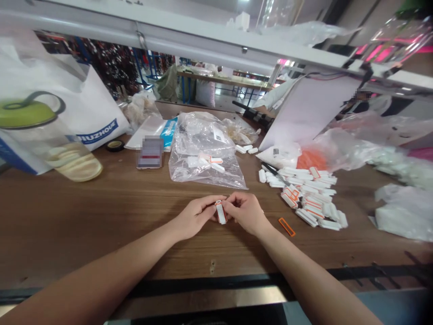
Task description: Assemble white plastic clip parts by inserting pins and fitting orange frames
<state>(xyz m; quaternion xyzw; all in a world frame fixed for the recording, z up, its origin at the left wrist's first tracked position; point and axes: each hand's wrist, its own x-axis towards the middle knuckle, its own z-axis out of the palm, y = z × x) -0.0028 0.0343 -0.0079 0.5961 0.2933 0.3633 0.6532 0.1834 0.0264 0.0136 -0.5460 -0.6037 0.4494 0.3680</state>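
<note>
Between my two hands, above the brown table (142, 253), is a small white plastic piece with an orange frame (221, 213) around its edge and rows of small marks on its face. My left hand (196, 215) pinches it from the left, thumb against its side. My right hand (246, 211) grips its upper right with bent fingers. A loose orange frame (287, 227) lies to the right of my right forearm. Beyond it is a heap of white pieces (313, 189), some with orange frames, with dark tweezers (274, 172) lying on top.
A clear plastic bag (206, 149) with a few pieces lies ahead. Left of it are a phone (149, 153), a roll of black tape (115, 145) and a green-lidded jug (71, 155). More plastic bags (406, 212) sit at the right. A white shelf (203, 38) crosses above.
</note>
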